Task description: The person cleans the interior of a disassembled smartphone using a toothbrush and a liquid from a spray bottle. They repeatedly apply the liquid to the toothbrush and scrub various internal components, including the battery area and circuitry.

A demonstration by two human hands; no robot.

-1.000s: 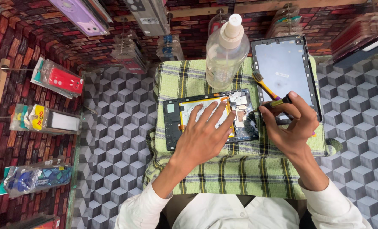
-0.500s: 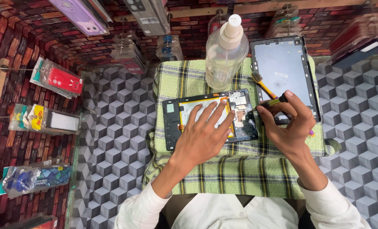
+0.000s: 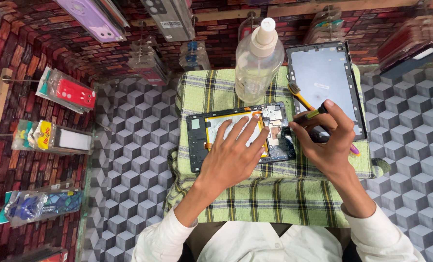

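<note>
An opened tablet (image 3: 199,140) with its insides showing lies on a green checked cloth (image 3: 274,194). My left hand (image 3: 236,155) rests flat on it with fingers spread, holding it down. Just right of it, my right hand (image 3: 328,140) grips a small dark-tipped tool with a yellow band (image 3: 311,115), its tip at the tablet's right end by the circuit board (image 3: 277,123). Behind my right hand lies the tablet's detached back panel (image 3: 323,77).
A clear bottle with a white cap (image 3: 257,60) stands at the cloth's far edge. A yellow-handled brush (image 3: 299,94) lies beside the panel. Packaged phone cases (image 3: 68,92) hang on the brick-pattern wall to the left. Cube-pattern surface surrounds the cloth.
My right hand has shifted slightly, bringing the tool's tip closer to the tablet's right end. The left hand stays flat on the tablet.
</note>
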